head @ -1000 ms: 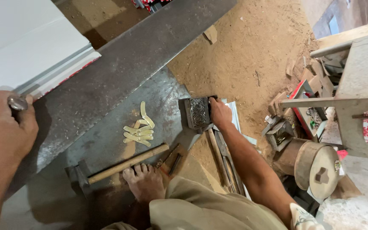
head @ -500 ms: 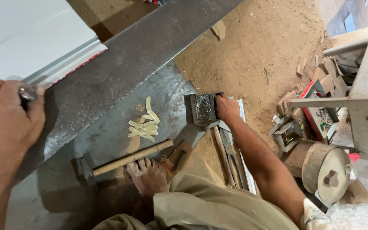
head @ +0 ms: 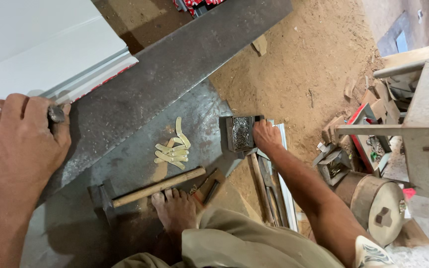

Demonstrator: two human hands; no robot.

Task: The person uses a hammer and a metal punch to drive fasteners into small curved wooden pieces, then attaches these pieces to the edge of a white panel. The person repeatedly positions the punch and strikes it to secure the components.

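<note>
Your left hand is closed around a small dark metal piece, at the upper edge of the long steel plate. Only the tip of the piece shows, so I cannot tell its full shape. Your right hand reaches down to a small box full of tiny metal bits; the fingers rest on its right edge, half curled, not gripping firmly.

The plate is the landmark here. Its long axis runs diagonal, from your left hand up toward the far right. Just below the plate lies a second sheet on the floor. On this sheet are pale curved strips, and nearer to you a hammer, its wooden handle pointing right and a little up, the head at the left. Your bare foot is just beside the handle.

Right of the plate, the floor is covered with sawdust. Above the plate stands a white board.
</note>
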